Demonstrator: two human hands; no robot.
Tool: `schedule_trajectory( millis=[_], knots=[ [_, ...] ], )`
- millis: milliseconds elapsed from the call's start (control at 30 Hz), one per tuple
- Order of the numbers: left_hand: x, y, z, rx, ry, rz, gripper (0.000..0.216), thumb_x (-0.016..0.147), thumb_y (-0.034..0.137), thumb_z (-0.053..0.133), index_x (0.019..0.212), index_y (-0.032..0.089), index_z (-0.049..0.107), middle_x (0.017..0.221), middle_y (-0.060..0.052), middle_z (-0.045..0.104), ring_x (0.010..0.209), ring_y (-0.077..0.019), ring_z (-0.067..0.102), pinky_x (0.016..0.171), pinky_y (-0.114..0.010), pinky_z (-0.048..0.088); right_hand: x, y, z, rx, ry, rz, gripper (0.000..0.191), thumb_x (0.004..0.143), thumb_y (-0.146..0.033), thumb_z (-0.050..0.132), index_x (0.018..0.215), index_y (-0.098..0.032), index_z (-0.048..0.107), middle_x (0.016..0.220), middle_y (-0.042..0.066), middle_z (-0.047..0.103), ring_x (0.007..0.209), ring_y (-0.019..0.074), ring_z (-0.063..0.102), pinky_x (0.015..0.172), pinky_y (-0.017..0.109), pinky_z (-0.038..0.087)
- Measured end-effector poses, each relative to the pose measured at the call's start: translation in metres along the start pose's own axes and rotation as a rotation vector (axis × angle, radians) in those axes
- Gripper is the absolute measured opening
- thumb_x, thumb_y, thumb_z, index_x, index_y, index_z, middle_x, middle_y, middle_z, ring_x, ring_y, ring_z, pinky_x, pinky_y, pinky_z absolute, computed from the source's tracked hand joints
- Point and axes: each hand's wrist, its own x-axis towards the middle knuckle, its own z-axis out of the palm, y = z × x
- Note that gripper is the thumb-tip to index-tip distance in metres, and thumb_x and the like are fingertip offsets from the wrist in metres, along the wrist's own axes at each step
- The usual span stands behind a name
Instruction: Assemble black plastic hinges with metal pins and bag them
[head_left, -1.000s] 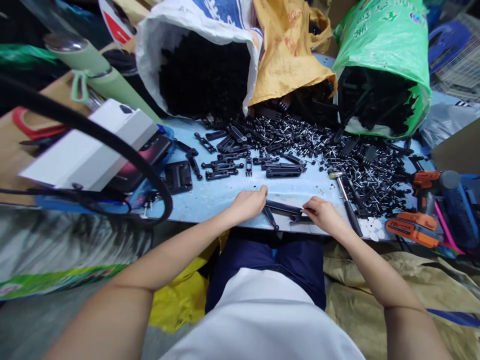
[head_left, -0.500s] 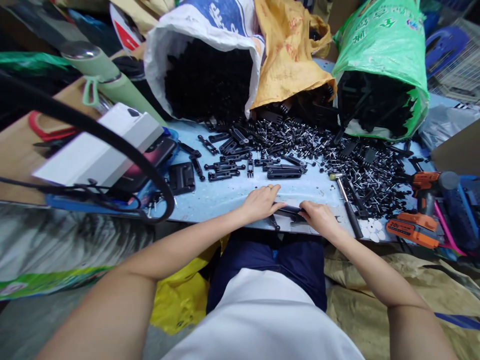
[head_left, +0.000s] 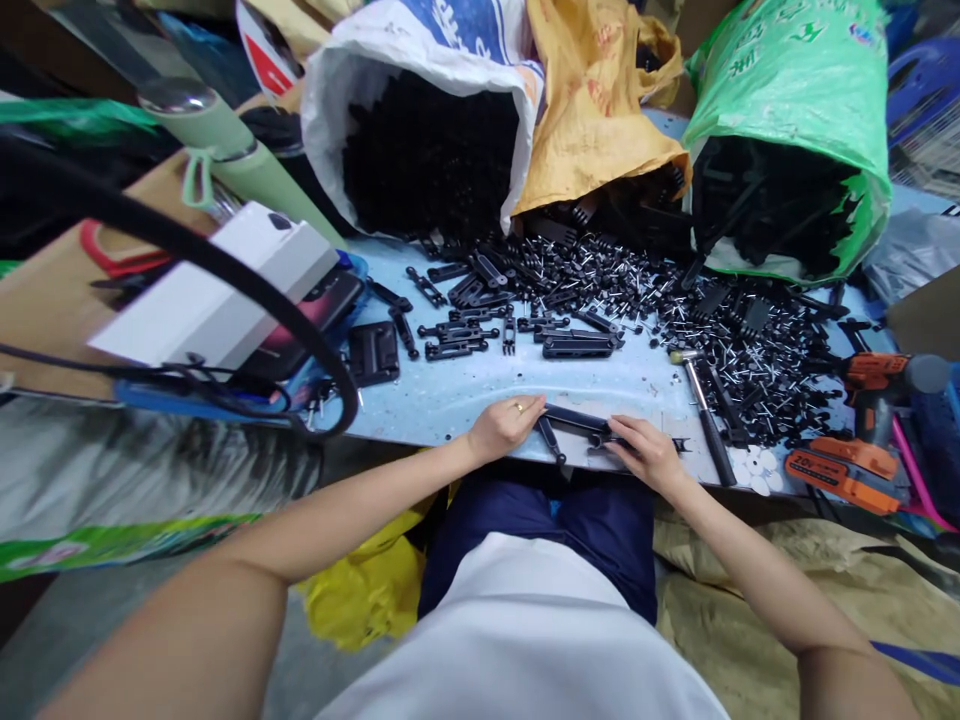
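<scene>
Black bar: The black bar (head_left: 576,419) is between my two hands, low over the front part of the blue bench (head_left: 465,388).
Left hand: My left hand (head_left: 512,424) pinches the left end, with its fingers curled in close.
Right hand: My right hand (head_left: 646,452) has its thumb and fingers nearly together around the other end. I cannot tell if a tiny bit is tucked in there too.
Small black arm: The small black arm (head_left: 550,440) slants down from near the bar's left end, its tip close to the front edge. I cannot tell if they are joined.
Job now: I think I am lining up or fitting something at the bar's right end.
Next move: It looks like it needs a steady left hand and a careful push with the right.
Bench edge: The front edge is just by my hands, with my lap below, so bits could fall off.
Room: A bare strip lies between my hands and the black parts (head_left: 457,345) farther back. On my right, the hammer (head_left: 705,415) and the pin pile (head_left: 765,370) make it tight.
</scene>
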Motion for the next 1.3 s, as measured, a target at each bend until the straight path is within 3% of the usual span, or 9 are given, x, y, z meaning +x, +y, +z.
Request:
schedule_trajectory(
  millis=[167, 300, 400, 467, 600, 767, 900, 1100, 1300],
  knots=[
    [-0.003, -0.007, -0.004, 0.044, -0.033, 0.115, 0.024, 0.086, 0.008, 0.042, 0.106, 0.009, 0.055, 0.079, -0.011, 0.068, 0.071, -0.0168, 0.065, 0.062, -0.027, 0.056, -0.008, 0.017, 0.005, 0.034, -0.069, -0.075, 0.039, 0.087, -0.033, 0.051, 0.124, -0.020, 0.048, 0.096, 0.009, 0.064, 0.085, 0.0161, 0.061, 0.072, 0.028, 0.052],
    [0.004, -0.004, -0.012, 0.068, -0.144, 0.054, 0.023, 0.088, 0.013, 0.040, 0.102, 0.012, 0.058, 0.075, -0.008, 0.067, 0.073, -0.0176, 0.064, 0.064, -0.029, 0.053, -0.007, 0.027, 0.004, -0.007, -0.109, -0.115, 0.040, 0.088, -0.037, 0.047, 0.124, -0.018, 0.048, 0.082, 0.007, 0.064, 0.074, 0.0154, 0.060, 0.063, 0.027, 0.050],
    [0.020, 0.017, -0.010, 0.100, -0.240, -0.045, 0.029, 0.087, 0.027, 0.046, 0.110, 0.013, 0.055, 0.100, -0.013, 0.065, 0.102, -0.0263, 0.057, 0.086, -0.044, 0.046, -0.008, 0.026, 0.005, -0.043, -0.093, -0.121, 0.040, 0.089, -0.039, 0.046, 0.122, -0.017, 0.050, 0.072, 0.004, 0.061, 0.066, 0.0145, 0.057, 0.057, 0.025, 0.048],
    [0.035, 0.037, -0.003, 0.051, -0.353, -0.070, 0.046, 0.082, 0.040, 0.052, 0.118, 0.011, 0.049, 0.113, -0.016, 0.059, 0.112, -0.0309, 0.050, 0.095, -0.051, 0.036, -0.010, 0.021, 0.006, -0.059, -0.062, -0.107, 0.039, 0.089, -0.039, 0.044, 0.120, -0.016, 0.052, 0.070, 0.004, 0.060, 0.064, 0.0140, 0.056, 0.056, 0.024, 0.047],
    [0.059, 0.063, 0.014, -0.066, -0.600, -0.195, 0.055, 0.074, 0.053, 0.058, 0.105, 0.008, 0.053, 0.097, -0.015, 0.062, 0.095, -0.0275, 0.056, 0.081, -0.040, 0.041, -0.014, 0.012, 0.008, -0.135, 0.059, -0.033, 0.036, 0.090, -0.033, 0.043, 0.121, -0.017, 0.051, 0.072, 0.005, 0.060, 0.065, 0.0156, 0.057, 0.056, 0.026, 0.047],
    [0.067, 0.062, 0.021, -0.084, -0.625, -0.171, 0.054, 0.073, 0.054, 0.061, 0.103, 0.009, 0.052, 0.094, -0.012, 0.062, 0.091, -0.0249, 0.055, 0.080, -0.036, 0.038, -0.007, 0.030, 0.002, 0.013, -0.037, -0.191, 0.040, 0.090, -0.030, 0.045, 0.129, -0.021, 0.044, 0.073, 0.003, 0.060, 0.063, 0.0130, 0.057, 0.056, 0.023, 0.049],
    [0.066, 0.065, 0.022, -0.047, -0.595, -0.302, 0.051, 0.075, 0.051, 0.059, 0.103, 0.010, 0.051, 0.095, -0.011, 0.062, 0.091, -0.0246, 0.055, 0.079, -0.036, 0.037, 0.002, 0.042, -0.003, 0.022, -0.033, -0.214, 0.039, 0.090, -0.028, 0.046, 0.128, -0.021, 0.045, 0.073, 0.003, 0.059, 0.062, 0.0125, 0.058, 0.055, 0.021, 0.048],
    [0.064, 0.064, 0.025, -0.071, -0.617, -0.285, 0.056, 0.072, 0.055, 0.060, 0.104, 0.010, 0.051, 0.097, -0.011, 0.061, 0.092, -0.0252, 0.055, 0.080, -0.035, 0.037, 0.009, 0.053, -0.007, 0.118, -0.138, -0.298, 0.035, 0.090, -0.032, 0.046, 0.123, -0.022, 0.052, 0.074, 0.003, 0.060, 0.062, 0.0112, 0.058, 0.054, 0.019, 0.048],
    [0.069, 0.056, 0.027, -0.072, -0.607, -0.247, 0.057, 0.070, 0.055, 0.062, 0.105, 0.011, 0.052, 0.097, -0.010, 0.062, 0.093, -0.0243, 0.055, 0.081, -0.035, 0.038, -0.002, 0.049, 0.005, 0.036, 0.011, -0.193, 0.034, 0.089, -0.032, 0.047, 0.121, -0.021, 0.054, 0.074, 0.004, 0.060, 0.064, 0.0124, 0.059, 0.057, 0.021, 0.049]
  ],
)
